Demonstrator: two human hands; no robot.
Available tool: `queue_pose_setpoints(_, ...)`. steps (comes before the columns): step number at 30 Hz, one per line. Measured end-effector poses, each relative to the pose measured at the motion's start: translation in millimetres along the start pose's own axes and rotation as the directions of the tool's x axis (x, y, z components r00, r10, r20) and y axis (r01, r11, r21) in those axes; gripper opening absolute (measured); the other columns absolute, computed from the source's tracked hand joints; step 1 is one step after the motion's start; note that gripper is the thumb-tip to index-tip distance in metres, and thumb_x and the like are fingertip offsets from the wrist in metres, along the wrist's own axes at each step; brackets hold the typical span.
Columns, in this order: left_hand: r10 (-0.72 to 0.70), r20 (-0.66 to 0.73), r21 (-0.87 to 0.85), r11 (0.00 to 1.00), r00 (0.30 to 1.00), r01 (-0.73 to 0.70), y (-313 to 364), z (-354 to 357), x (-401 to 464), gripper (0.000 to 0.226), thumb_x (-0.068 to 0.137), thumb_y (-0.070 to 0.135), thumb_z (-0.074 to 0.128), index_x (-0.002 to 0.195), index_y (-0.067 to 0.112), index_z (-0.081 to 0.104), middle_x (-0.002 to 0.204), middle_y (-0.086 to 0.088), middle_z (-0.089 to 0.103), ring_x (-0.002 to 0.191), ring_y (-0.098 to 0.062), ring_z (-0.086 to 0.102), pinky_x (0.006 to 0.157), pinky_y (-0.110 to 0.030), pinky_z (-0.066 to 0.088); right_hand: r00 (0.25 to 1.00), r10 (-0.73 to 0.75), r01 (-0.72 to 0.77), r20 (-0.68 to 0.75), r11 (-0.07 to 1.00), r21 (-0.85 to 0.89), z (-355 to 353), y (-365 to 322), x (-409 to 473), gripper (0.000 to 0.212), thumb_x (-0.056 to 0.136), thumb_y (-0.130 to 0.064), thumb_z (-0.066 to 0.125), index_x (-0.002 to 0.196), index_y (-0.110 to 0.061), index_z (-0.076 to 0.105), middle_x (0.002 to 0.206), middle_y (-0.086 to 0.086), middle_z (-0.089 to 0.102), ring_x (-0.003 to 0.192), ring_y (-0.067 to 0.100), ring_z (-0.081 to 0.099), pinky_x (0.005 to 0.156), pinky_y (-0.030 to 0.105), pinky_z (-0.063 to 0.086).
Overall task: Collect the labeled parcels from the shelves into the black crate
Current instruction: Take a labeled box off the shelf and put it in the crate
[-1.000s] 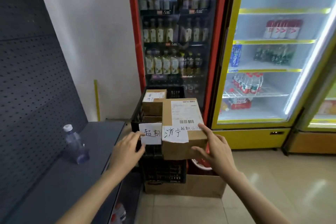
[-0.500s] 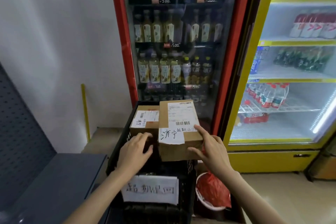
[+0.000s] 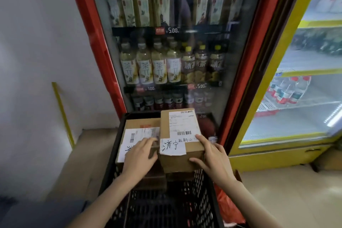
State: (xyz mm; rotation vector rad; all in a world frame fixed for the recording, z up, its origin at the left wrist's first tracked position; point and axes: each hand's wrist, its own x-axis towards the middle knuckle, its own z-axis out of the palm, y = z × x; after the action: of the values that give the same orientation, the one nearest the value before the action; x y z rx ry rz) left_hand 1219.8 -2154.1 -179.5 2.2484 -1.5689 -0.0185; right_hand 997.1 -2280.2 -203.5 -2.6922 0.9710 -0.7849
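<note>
The black mesh crate (image 3: 162, 207) stands low in the middle, in front of a fridge. Inside it, at the back left, lies a brown parcel (image 3: 140, 125) with a white shipping label. Beside it on the right is a second labeled parcel (image 3: 192, 150), with a handwritten paper slip on its near edge, sitting high in the crate. My right hand (image 3: 211, 157) grips its right near corner, thumb on the front face and index finger on top. My left hand (image 3: 140, 155) holds its left edge and lies over the left parcel. What is beneath the parcel is hidden.
A red-framed drinks fridge (image 3: 96, 33) rises directly behind the crate, and a yellow-framed one (image 3: 305, 24) stands to the right. A red bag (image 3: 227, 207) sits against the crate's right side. A grey shelf (image 3: 37, 214) is at bottom left; a yellow stick (image 3: 63, 113) leans on the wall.
I have moved closer to the crate. Both hands have carried the parcel forward and down, so it now sits beside the other parcel; the crate's front paper sign has left view.
</note>
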Motion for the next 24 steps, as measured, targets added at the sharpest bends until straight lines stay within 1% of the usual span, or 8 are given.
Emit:
queue_pose_setpoints(2,0.025,0.017,0.01,1.0,1.0,-0.025,-13.7,7.7,17.5,0.035,0.085,0.033,0.058,0.119,0.028,0.05,0.111,0.011,0.058,0.096,-0.01,0.056,0.066,-0.021,0.041,1.0,0.016,-0.016,0.017,1.0,-0.023,12.2,4.1,7.1,0.07,0.084,-0.068,0.041,0.14,-0.027,0.031,0.124,-0.004,0.062,0.105,0.011,0.06,0.091,0.023,0.03)
queue_pose_setpoints(6,0.056,0.069,0.003,0.998,0.996,-0.057,-25.2,23.3,37.9,0.035,0.087,0.031,0.056,0.12,0.026,0.05,0.114,0.009,0.058,0.099,-0.013,0.056,0.07,-0.023,0.042,0.994,0.069,-0.067,0.084,0.997,-0.033,27.1,8.6,9.0,0.071,0.084,-0.068,0.04,0.14,-0.025,0.032,0.123,-0.003,0.062,0.103,0.011,0.059,0.092,0.025,0.031)
queue_pose_setpoints(9,0.079,0.093,-0.008,0.997,0.993,-0.078,-26.4,35.8,44.3,0.035,0.087,0.032,0.058,0.12,0.025,0.049,0.116,0.009,0.058,0.101,-0.011,0.056,0.072,-0.021,0.041,0.989,0.071,-0.066,0.128,0.997,-0.039,31.8,11.2,14.2,0.07,0.084,-0.068,0.041,0.138,-0.025,0.033,0.132,-0.003,0.056,0.109,0.009,0.053,0.094,0.025,0.029)
queue_pose_setpoints(13,0.064,0.102,-0.013,0.998,0.993,-0.063,-31.0,48.0,49.4,0.035,0.088,0.033,0.056,0.122,0.025,0.05,0.116,0.008,0.058,0.099,-0.009,0.055,0.071,-0.018,0.041,0.985,0.059,-0.031,0.163,0.984,-0.173,43.6,18.6,27.7,0.069,0.075,-0.059,0.064,0.13,-0.023,0.043,0.133,0.003,0.055,0.11,0.016,0.053,0.095,0.031,0.031)
queue_pose_setpoints(16,0.057,0.093,0.007,0.998,0.994,-0.058,-34.0,55.5,53.1,0.036,0.089,0.035,0.053,0.123,0.025,0.05,0.117,0.007,0.057,0.103,-0.01,0.053,0.076,-0.02,0.043,0.968,0.111,-0.042,0.223,0.955,-0.293,56.2,13.2,39.2,0.076,0.055,-0.051,0.083,0.117,-0.023,0.05,0.13,0.006,0.056,0.106,0.023,0.059,0.094,0.039,0.043)
queue_pose_setpoints(18,0.037,0.089,0.004,0.999,0.995,-0.038,-35.0,58.6,53.0,0.036,0.09,0.037,0.052,0.124,0.026,0.051,0.118,0.008,0.055,0.106,-0.009,0.051,0.079,-0.021,0.043,0.962,0.104,-0.01,0.253,0.937,-0.349,63.7,8.9,40.8,0.077,0.046,-0.044,0.088,0.113,-0.022,0.057,0.129,0.007,0.057,0.099,0.025,0.06,0.093,0.041,0.045)
queue_pose_setpoints(20,0.035,0.081,-0.004,0.999,0.996,-0.035,-36.0,61.1,48.8,0.034,0.089,0.037,0.052,0.122,0.027,0.052,0.118,0.008,0.055,0.106,-0.009,0.05,0.078,-0.021,0.044,0.965,0.1,-0.004,0.244,0.931,-0.366,67.3,6.8,36.8,0.081,0.045,-0.043,0.088,0.117,-0.02,0.059,0.129,0.008,0.057,0.1,0.027,0.06,0.098,0.042,0.039)
queue_pose_setpoints(24,0.052,0.066,-0.014,0.999,0.996,-0.051,-35.9,64.0,39.3,0.031,0.088,0.036,0.055,0.118,0.027,0.055,0.115,0.009,0.055,0.103,-0.008,0.052,0.079,-0.018,0.042,0.975,0.052,0.039,0.218,0.917,-0.396,67.4,1.0,25.5,0.083,0.048,-0.041,0.088,0.121,-0.016,0.06,0.129,0.011,0.058,0.115,0.029,0.057,0.107,0.042,0.021)
